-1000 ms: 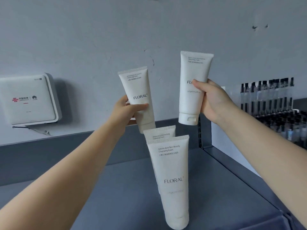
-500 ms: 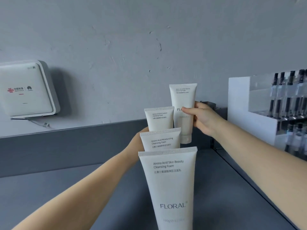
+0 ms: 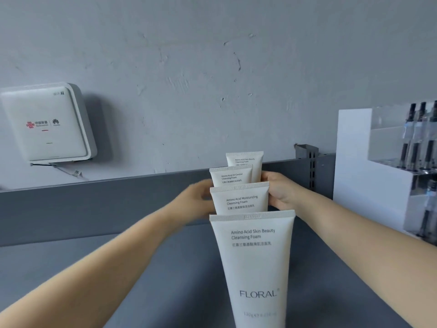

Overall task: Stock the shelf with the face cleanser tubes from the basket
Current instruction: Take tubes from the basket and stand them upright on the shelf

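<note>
Four white cleanser tubes stand upright in a file on the grey shelf [image 3: 118, 268], long axes vertical. Behind the front tube [image 3: 256, 268] comes the second tube [image 3: 240, 200], then the third tube [image 3: 230, 176] and the rear tube [image 3: 248, 162]. The left hand [image 3: 194, 202] lies left of the third tube, the right hand [image 3: 279, 195] right of the rear one, each seemingly grasping its tube, though the fingers are hidden. The basket is out of view. A white display rack [image 3: 354, 162] stands right of the file.

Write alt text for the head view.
Four white cleanser tubes stand in a row front to back on a grey shelf. The left hand and right hand reach to the rear tubes. A white router hangs on the wall, left.
</note>
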Action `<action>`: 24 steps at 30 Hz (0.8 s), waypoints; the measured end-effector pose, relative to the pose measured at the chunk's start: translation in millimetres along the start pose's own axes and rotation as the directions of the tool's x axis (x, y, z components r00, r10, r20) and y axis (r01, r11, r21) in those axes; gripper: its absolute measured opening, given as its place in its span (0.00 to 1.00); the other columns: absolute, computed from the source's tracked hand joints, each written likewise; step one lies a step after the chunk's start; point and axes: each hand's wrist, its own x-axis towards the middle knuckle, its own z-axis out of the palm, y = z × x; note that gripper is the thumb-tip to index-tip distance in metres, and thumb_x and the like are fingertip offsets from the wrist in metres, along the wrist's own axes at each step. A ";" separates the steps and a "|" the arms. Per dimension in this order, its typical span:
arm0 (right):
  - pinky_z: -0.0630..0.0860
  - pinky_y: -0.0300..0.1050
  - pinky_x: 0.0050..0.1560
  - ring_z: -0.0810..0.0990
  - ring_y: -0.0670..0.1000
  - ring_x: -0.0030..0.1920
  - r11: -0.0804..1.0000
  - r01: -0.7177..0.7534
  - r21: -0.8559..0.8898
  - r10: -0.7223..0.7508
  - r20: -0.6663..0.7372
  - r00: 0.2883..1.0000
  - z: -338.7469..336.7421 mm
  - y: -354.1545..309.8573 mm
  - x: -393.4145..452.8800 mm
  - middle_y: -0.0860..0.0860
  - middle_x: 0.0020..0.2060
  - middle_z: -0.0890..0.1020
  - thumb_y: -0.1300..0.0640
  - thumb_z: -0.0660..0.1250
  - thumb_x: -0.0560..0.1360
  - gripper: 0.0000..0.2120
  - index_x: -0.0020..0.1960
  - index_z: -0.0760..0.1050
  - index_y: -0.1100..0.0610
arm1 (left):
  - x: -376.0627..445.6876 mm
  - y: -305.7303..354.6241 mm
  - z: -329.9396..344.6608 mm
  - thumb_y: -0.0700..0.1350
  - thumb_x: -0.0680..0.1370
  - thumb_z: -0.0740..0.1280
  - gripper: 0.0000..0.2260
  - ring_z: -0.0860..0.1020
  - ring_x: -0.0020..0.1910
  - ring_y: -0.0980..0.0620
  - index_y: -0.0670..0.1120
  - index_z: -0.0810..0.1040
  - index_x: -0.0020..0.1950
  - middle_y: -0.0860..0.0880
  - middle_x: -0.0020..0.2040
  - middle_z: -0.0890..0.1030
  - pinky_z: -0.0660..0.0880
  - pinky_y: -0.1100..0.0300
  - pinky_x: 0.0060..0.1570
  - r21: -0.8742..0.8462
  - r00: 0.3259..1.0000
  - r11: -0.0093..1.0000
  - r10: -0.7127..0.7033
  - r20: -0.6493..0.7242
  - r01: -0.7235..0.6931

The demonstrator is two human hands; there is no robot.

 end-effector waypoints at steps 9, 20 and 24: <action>0.79 0.44 0.40 0.82 0.46 0.38 0.993 0.049 -0.111 -0.046 0.036 0.998 -4.8 -23.9 0.4 0.49 0.39 0.84 0.65 0.63 0.76 0.08 0.46 0.78 0.54 | 10.3 35.6 -29.8 0.39 0.75 0.68 0.06 0.81 0.36 0.56 0.45 0.78 0.51 0.54 0.38 0.82 0.80 0.63 0.40 0.040 0.997 0.999 0.024 -0.072 -0.021; 0.77 0.36 0.31 0.84 0.43 0.36 0.972 0.073 -0.223 -0.059 0.067 0.996 -2.4 -41.0 4.7 0.46 0.37 0.85 0.68 0.62 0.76 0.09 0.51 0.80 0.60 | 13.7 33.6 -29.1 0.36 0.73 0.70 0.06 0.81 0.34 0.57 0.41 0.80 0.50 0.47 0.41 0.83 0.77 0.67 0.34 0.070 0.996 0.997 -0.028 -0.085 0.034; 0.78 0.36 0.32 0.83 0.43 0.36 0.967 0.084 -0.239 -0.067 0.079 0.995 2.0 -42.2 3.4 0.45 0.35 0.85 0.68 0.64 0.75 0.09 0.47 0.80 0.57 | 13.5 35.9 -28.5 0.36 0.73 0.70 0.08 0.80 0.33 0.58 0.40 0.79 0.52 0.47 0.41 0.82 0.77 0.67 0.34 0.080 0.996 0.996 -0.034 -0.082 0.041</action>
